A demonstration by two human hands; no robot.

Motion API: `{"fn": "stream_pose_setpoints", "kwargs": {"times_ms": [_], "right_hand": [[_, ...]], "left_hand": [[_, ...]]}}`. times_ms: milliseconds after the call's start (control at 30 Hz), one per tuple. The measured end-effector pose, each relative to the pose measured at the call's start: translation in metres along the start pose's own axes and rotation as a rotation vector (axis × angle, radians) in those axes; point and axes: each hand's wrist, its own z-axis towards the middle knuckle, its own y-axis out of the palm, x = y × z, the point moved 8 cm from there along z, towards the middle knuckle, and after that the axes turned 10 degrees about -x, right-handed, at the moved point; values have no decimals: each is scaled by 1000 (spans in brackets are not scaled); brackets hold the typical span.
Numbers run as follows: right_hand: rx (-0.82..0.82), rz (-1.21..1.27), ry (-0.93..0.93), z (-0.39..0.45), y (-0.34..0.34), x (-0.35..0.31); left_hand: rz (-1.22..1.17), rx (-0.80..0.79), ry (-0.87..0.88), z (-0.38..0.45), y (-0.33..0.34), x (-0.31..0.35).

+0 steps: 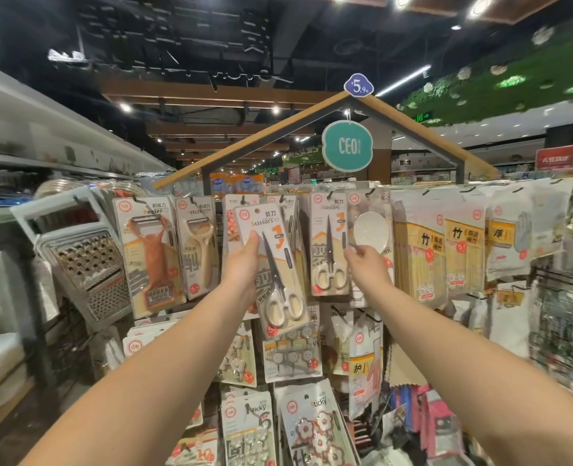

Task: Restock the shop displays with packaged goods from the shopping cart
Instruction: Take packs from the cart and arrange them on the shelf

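Left hand (244, 260) grips a carded scissors pack (271, 264), tilted, held up in front of the hanging display's top row. Right hand (365, 260) pinches the edge of the hung scissors pack (328, 250) just beside it, fingers curled.

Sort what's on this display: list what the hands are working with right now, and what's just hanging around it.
In the job:
- scissors pack, held tilted in the left hand
- hung scissors pack, touched by the right hand

Just hanging about:
- peelers
- grater
- bamboo skewers
- sticky hooks
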Motion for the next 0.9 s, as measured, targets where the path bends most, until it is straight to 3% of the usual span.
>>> {"fn": "stream_pose_setpoints", "kwargs": {"times_ms": [67,200,300,433,567,733,900], "right_hand": [[-70,28,-53,-11,10,-6],[-492,145,14,-33,45,-4],[-586,35,-46,-42,50,-4],[-464,63,-12,-35,34,13],[-272,160,21,-29,6,28],[-127,117,-11,-17,-21,26],[-112,126,-63,-9,-16,4]], "left_hand": [[-9,-3,-2,-3,9,1],[-97,-39,-3,-3,32,-3],[-182,-91,-20,-8,53,-8],[-154,-217,-51,-18,76,-13],[43,-371,-181,-32,82,-25],[144,-317,-229,-29,54,-26],[117,-344,-228,-27,46,-20]]}}
